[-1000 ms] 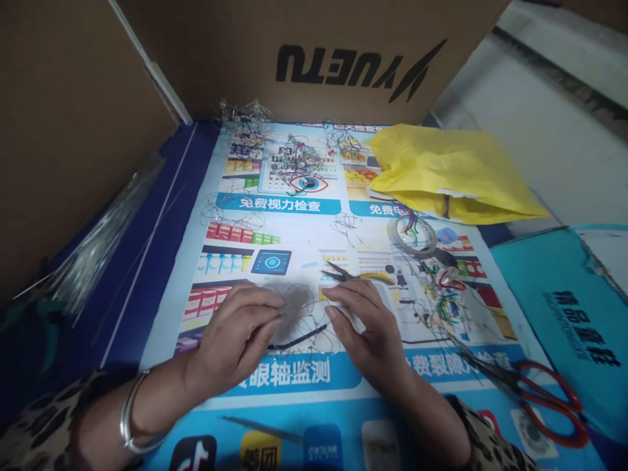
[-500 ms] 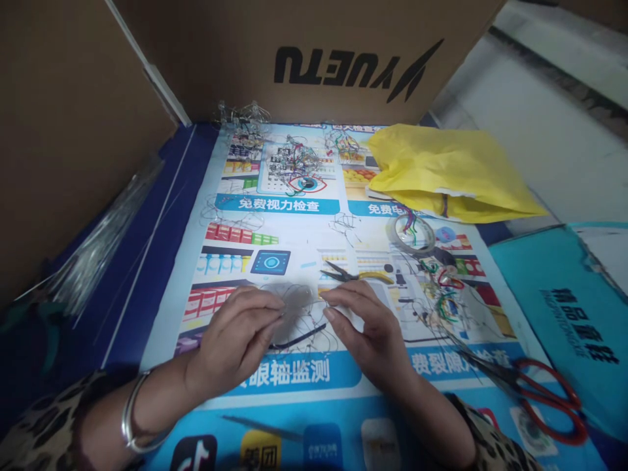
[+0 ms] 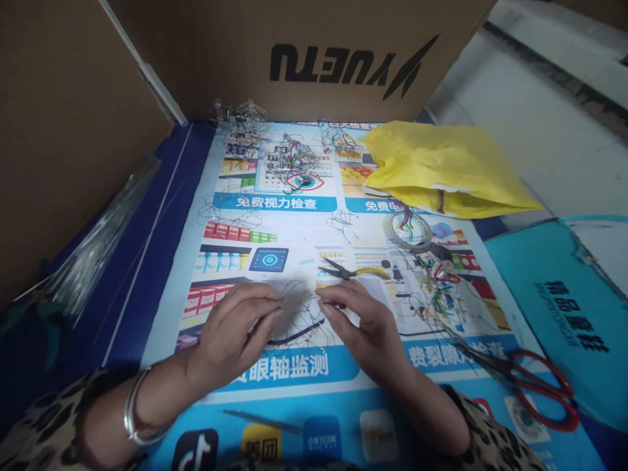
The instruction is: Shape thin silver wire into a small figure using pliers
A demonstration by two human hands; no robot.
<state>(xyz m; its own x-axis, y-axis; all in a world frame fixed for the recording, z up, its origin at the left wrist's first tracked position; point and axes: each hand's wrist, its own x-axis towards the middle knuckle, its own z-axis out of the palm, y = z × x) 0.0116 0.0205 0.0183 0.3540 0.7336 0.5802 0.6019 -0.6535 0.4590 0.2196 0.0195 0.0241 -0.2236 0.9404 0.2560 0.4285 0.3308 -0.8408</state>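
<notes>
My left hand (image 3: pixel 240 327), with a silver bangle at the wrist, is closed, thumb against fingertips, at the left side of a loose tangle of thin wire (image 3: pixel 307 317). Facing it from the right, my right hand (image 3: pixel 366 324) pinches thumb and forefinger together. Fine wire strands show between the two hands; whatever lies in either pinch is too small to make out. Just beyond my right hand lie pliers (image 3: pixel 350 269) with a yellow handle, their jaws apart.
Red-handled scissors (image 3: pixel 534 386) lie at the right, near coloured wires (image 3: pixel 444 294) and a tape roll (image 3: pixel 408 230). A yellow bag (image 3: pixel 441 163) is behind them. Wire bundles (image 3: pixel 294 160) lie at the back before a cardboard wall (image 3: pixel 206 52). Straight wires (image 3: pixel 98 235) are at the left.
My right hand's fingertips have drawn closer together and shifted slightly left. The whole view has moved a little; my left hand keeps its pinch.
</notes>
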